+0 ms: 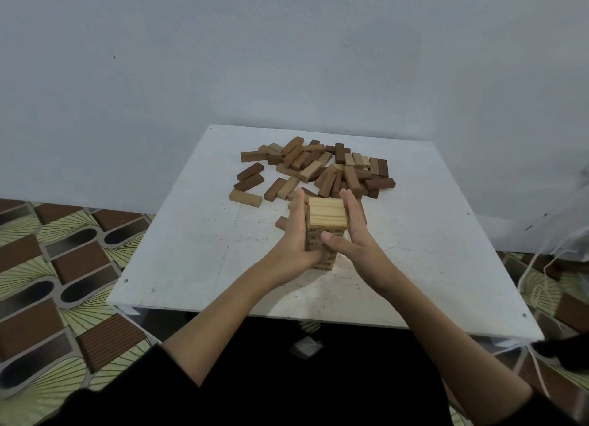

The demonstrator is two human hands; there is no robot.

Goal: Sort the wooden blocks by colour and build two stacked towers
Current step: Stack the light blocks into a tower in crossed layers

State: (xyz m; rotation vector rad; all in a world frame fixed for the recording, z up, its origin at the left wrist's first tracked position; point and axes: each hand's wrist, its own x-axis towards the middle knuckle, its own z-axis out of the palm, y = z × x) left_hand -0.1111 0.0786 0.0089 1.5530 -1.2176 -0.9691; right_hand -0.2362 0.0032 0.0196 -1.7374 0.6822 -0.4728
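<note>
black sleeves sit nearest, at 6 o'clock, with both bare forearms reaching up toward the middle of the white counter (191, 266). the left hand (294, 234) lies flat against the left side of the pale block tower (326, 225), fingers straight. the right hand (353, 231) presses the right side the same way, fingers extended, thumb across the front face. the tower stands upright between the palms, near the counter's centre. just beyond it, toward 12 o'clock, a loose pile of mixed blocks (318, 167), light and dark brown, spreads across the far half of the counter. a patterned floor (57, 266) shows at 9 o'clock, a pale wall (287, 59) behind.
</note>
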